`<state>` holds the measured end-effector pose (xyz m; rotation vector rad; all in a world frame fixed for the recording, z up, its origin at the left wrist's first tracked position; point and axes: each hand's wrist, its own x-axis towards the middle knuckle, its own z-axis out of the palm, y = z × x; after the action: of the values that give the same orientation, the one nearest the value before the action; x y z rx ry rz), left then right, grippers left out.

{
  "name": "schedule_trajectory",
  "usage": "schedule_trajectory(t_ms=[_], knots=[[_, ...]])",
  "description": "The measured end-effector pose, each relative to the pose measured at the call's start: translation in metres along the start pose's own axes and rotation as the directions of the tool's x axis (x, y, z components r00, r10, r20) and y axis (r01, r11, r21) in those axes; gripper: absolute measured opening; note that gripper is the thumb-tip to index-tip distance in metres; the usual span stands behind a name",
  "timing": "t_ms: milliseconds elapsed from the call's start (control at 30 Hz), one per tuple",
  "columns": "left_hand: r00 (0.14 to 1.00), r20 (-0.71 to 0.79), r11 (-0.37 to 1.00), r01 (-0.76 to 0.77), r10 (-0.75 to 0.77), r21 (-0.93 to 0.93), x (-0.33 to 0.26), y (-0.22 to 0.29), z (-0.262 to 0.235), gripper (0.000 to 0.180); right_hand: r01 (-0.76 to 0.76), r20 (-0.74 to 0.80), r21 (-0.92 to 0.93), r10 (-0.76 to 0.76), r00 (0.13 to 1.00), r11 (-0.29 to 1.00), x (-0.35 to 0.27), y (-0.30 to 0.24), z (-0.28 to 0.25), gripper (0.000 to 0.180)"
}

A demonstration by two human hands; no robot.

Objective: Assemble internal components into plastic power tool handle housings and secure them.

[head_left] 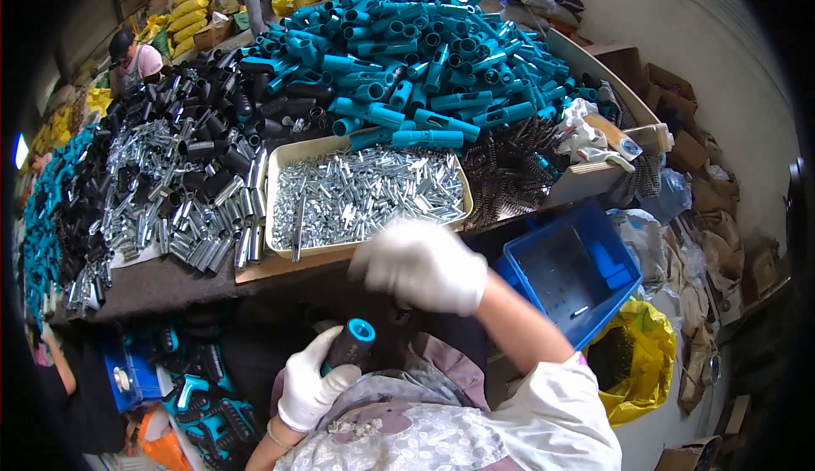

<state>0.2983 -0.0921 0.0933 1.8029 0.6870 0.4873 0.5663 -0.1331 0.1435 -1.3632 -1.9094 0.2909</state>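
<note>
My left hand [307, 383], in a white glove, grips a black handle-like tube [346, 352] with a teal ring at its upper end, close to my lap. Smeared by motion, my right hand [424, 265], also white-gloved, is over the near edge of a cream tray [271, 199]; its fingers and anything in them cannot be made out. Small silvery metal pins [373, 191] fill that tray. One long thin metal rod [300, 216] leans across its near left rim. Dark coil springs [505, 174] lie in a heap just right of the tray.
Teal slotted tubes [441, 72] pile high behind the tray. Black sleeves [272, 114] and metal tubes [144, 165] cover the left. A blue bin [556, 267] and a yellow sack [654, 356] stand at right. Finished-looking teal-black parts [208, 411] sit lower left. Another person [136, 63] is at far left.
</note>
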Motion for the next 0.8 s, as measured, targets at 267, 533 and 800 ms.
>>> schedule_trajectory(t_ms=[267,533,800], knots=[[0.985,0.11,0.899,0.167,-0.134,-0.404,0.019,0.024,0.005,0.091,-0.496,-0.443,-0.654,0.242,0.863,0.571,0.022,0.127,-0.065,0.016],[0.982,0.145,0.904,0.168,-0.119,-0.394,0.021,0.022,0.003,0.09,-0.364,-0.556,-0.495,0.034,0.83,0.789,0.016,0.121,-0.051,0.015],[0.999,0.033,0.981,0.037,-0.031,-0.19,0.02,0.001,-0.018,0.078,0.158,-0.039,0.111,-0.154,0.987,0.981,0.01,-0.014,0.005,0.016]])
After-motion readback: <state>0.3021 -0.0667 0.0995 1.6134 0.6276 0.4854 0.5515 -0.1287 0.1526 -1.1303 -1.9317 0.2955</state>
